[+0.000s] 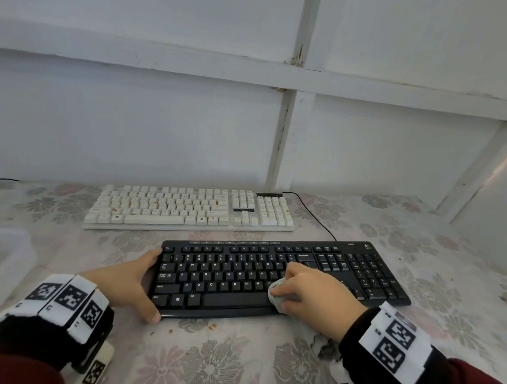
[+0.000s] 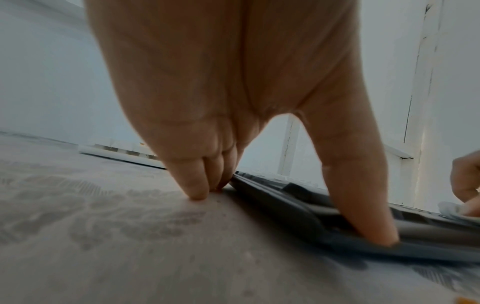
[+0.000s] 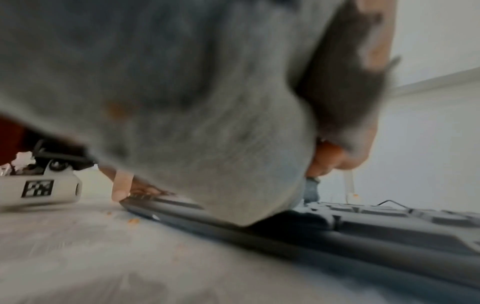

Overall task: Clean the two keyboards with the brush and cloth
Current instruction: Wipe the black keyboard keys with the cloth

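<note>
On glossy blk keyboard: crumpled cloth.

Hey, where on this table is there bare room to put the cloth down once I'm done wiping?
Open tablecloth lies right of the black keyboard, and a strip nearer you, between the wrists, dotted with orange crumbs. It is crowded in the middle: the white keyboard sits just behind the black one, its cable running between.
</note>
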{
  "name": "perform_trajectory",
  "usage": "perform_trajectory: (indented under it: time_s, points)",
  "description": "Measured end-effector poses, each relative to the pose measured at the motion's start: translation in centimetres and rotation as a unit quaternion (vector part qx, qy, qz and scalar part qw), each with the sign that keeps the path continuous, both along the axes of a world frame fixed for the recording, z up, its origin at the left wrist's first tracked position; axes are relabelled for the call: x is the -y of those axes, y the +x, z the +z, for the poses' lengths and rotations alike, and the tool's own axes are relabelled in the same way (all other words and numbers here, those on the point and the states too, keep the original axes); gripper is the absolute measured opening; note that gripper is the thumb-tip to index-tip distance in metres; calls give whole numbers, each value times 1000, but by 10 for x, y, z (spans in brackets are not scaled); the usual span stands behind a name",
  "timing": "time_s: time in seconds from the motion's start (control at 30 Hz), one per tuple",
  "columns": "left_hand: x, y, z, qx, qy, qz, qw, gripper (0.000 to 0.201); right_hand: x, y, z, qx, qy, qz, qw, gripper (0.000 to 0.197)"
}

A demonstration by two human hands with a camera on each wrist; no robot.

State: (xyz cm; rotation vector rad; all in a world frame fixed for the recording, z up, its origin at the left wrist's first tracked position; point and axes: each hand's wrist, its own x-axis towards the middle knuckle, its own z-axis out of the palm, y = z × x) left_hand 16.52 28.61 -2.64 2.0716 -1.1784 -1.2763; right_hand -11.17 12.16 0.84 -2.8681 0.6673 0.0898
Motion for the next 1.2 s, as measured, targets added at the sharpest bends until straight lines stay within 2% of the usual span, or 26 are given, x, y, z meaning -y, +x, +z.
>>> perform_trajectory:
  time_s: [0.37, 0.47, 0.63, 0.77, 1.0, 1.2]
  points:
    - [-1, 0, -2, -7, 6, 5, 1000, 171, 44, -58, -2, -19, -53, -87, 995, 9]
    - [0, -1, -2, 1, 7, 9, 1000, 171, 48, -61, 6, -47, -77, -101, 991, 23]
    - [-1, 1, -5, -5, 8, 17, 1000, 169, 25, -34, 20, 16, -31, -44, 998, 16]
    - [-1, 5, -7, -13, 10, 17, 1000, 165, -3, -5, 11, -16, -13, -6, 1000, 18]
    - [0, 0, -3, -38, -10, 19, 999, 169, 12, -19, -3, -22, -32, -72, 997, 22]
    - [0, 0, -3, -45, -7, 19, 999, 168, 37, -50, -4, -17, -31, -122, 992, 6]
